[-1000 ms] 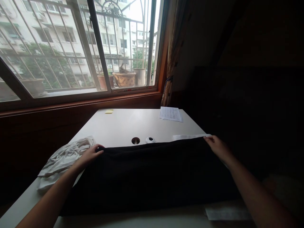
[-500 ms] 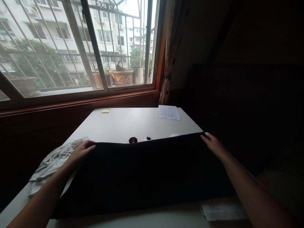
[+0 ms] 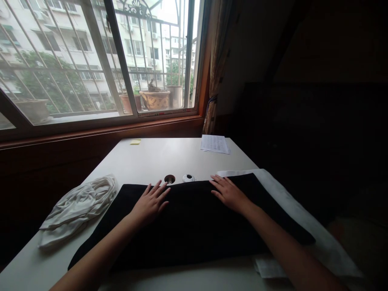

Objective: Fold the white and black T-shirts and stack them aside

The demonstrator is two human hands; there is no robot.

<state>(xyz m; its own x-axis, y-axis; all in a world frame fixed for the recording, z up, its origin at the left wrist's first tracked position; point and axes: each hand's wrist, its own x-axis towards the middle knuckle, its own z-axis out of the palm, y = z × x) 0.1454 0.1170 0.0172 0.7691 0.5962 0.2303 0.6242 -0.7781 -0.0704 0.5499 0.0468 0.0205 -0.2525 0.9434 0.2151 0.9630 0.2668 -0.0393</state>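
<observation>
A piece of black cloth (image 3: pixel 194 226) lies spread across the near part of the white table, wider than it is deep. My left hand (image 3: pixel 150 202) rests flat on its far left portion, fingers spread. On the far right portion lies my right hand (image 3: pixel 228 193), also flat with fingers apart. Neither hand grips anything. Under the cloth's right side, a white cloth or sheet (image 3: pixel 298 206) sticks out. The exact kind of the black cloth cannot be made out in the dim light.
A crumpled off-white cloth (image 3: pixel 79 208) sits at the left on the table (image 3: pixel 169 155). Beyond the black cloth are a round hole (image 3: pixel 169 178) and a white round cover (image 3: pixel 188 178). Printed papers (image 3: pixel 215 144) and yellow sticky notes (image 3: pixel 135 142) lie near the far edge, below a barred window.
Both hands have let go of the black cloth's far corners and moved inward onto its surface. The cloth now lies flat, with more of the white sheet showing at the right.
</observation>
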